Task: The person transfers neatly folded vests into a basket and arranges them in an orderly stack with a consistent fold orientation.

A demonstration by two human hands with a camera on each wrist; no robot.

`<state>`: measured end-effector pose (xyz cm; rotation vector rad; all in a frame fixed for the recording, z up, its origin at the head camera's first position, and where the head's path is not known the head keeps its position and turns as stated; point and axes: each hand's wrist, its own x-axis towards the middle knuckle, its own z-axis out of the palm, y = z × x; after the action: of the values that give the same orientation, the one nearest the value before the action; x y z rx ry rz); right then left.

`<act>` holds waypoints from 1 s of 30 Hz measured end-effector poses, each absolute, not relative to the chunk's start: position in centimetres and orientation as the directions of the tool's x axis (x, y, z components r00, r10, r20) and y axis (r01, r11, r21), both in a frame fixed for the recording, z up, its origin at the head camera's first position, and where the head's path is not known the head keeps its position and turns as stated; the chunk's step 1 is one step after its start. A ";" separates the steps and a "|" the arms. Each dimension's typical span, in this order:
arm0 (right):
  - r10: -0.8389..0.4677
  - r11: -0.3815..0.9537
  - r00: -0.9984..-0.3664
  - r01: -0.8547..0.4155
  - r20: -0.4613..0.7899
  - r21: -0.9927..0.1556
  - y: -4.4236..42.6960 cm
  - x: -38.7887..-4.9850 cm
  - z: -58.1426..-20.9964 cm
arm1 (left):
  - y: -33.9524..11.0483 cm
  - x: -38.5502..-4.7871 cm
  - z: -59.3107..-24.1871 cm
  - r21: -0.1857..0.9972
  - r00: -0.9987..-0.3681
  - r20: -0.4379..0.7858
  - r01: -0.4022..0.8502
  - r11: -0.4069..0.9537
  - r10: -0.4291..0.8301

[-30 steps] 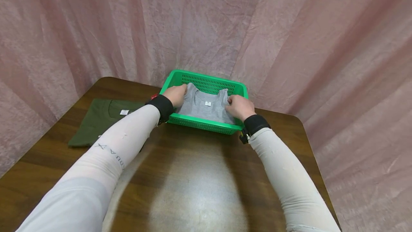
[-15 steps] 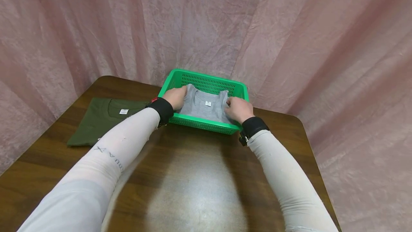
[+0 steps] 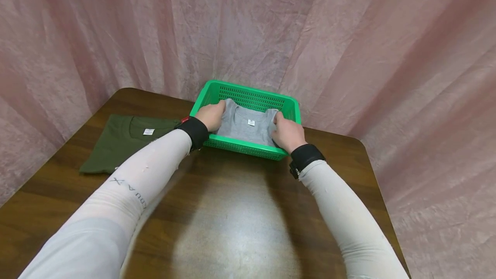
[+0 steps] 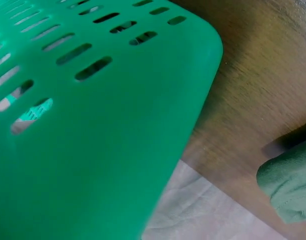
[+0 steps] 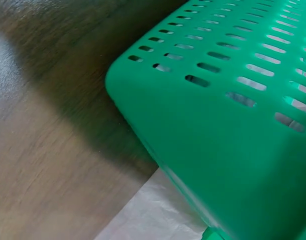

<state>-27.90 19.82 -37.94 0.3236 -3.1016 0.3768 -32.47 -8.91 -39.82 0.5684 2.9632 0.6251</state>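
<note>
Left grip (image 3: 211,116), right grip (image 3: 288,132) pinch gray shirt (image 3: 246,131), neckline (image 3: 248,117) pointing away, shoulders (image 3: 230,106) crosswise.

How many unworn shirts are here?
2: the gray shirt in the green basket, and the dark green shirt on the table, left of the basket. More may be hidden underneath.

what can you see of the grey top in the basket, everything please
The grey top looks like soft cloth, with a rounded neckline and a small white label. It lies inside the green basket, neckline toward the far side, upper corners raised, its lower part hidden by the basket's near side. The left hand and right hand hold its opposite side edges.
</note>
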 end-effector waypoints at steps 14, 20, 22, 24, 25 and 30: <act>-0.245 0.940 -0.968 -0.250 0.050 -0.235 19.9 -27.5 -38.0 | -8.5 -32.3 -40.1 0.433 -0.951 0.028 0.290 0.854 0.309; -0.316 0.924 -0.949 -0.312 0.018 -0.221 20.1 -27.8 -37.9 | -8.4 -32.6 -40.2 0.298 -0.919 0.101 0.393 0.870 0.381; -0.332 0.922 -0.943 -0.324 -0.005 -0.211 20.1 -27.8 -37.8 | -8.4 -32.6 -40.1 0.262 -0.902 0.093 0.431 0.863 0.422; -0.335 0.924 -0.942 -0.322 -0.033 -0.205 20.1 -27.8 -37.7 | -8.3 -32.4 -40.0 0.242 -0.887 0.064 0.458 0.855 0.457; -0.335 0.926 -0.941 -0.319 -0.046 -0.202 20.0 -27.7 -37.7 | -8.3 -32.4 -40.0 0.239 -0.881 0.045 0.467 0.851 0.471; -0.326 0.936 -0.940 -0.306 -0.099 -0.175 19.9 -27.7 -37.7 | -8.3 -32.1 -39.8 0.256 -0.873 -0.050 0.458 0.851 0.485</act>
<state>-27.72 19.87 -37.66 0.5266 -3.2157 0.2573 -32.13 -8.29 -39.79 0.7442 2.9140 0.3604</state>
